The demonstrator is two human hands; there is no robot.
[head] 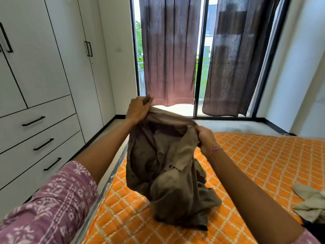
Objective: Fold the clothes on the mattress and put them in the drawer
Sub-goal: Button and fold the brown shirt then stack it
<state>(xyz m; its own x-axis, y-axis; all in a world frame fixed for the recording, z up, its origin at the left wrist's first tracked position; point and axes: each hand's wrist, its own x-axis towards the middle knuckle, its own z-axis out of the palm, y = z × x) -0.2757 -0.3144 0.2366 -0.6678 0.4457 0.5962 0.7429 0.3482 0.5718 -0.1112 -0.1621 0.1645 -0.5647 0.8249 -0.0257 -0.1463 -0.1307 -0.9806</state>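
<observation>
Brown shirt (pixel 165 166) held up by its top edge, crumpled, hem resting on orange mattress (pixel 263 155). Drawers (pixel 40 136) at 9 o'clock, closed.

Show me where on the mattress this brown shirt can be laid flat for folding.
The widest bare stretch of the mattress lies beyond the right hand, between the shirt and the far edge. Another bare patch lies near the bottom edge of the view, under the shirt's hem. The right edge is crowded by a pale garment.
</observation>
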